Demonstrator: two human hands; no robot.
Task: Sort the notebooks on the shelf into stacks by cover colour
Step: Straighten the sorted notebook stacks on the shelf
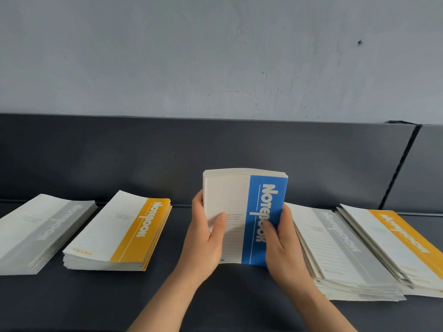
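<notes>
A stack of blue-banded notebooks (242,195) stands upright on its lower edge at the middle of the dark shelf (239,305). My left hand (206,238) grips its left side with the thumb across the white cover. My right hand (282,245) grips the blue right edge. To the left lie a yellow-banded stack (119,233) and, at the far left, a grey-banded stack (40,233). On the right lie a grey-banded pile (342,250) and a yellow-banded pile (402,245), partly cut off by the frame.
The shelf's dark back panel (215,152) rises right behind the stacks, with a vertical seam (400,164) at the right. Above it is a pale grey wall (215,56). Bare shelf surface lies in front of the stacks, around my forearms.
</notes>
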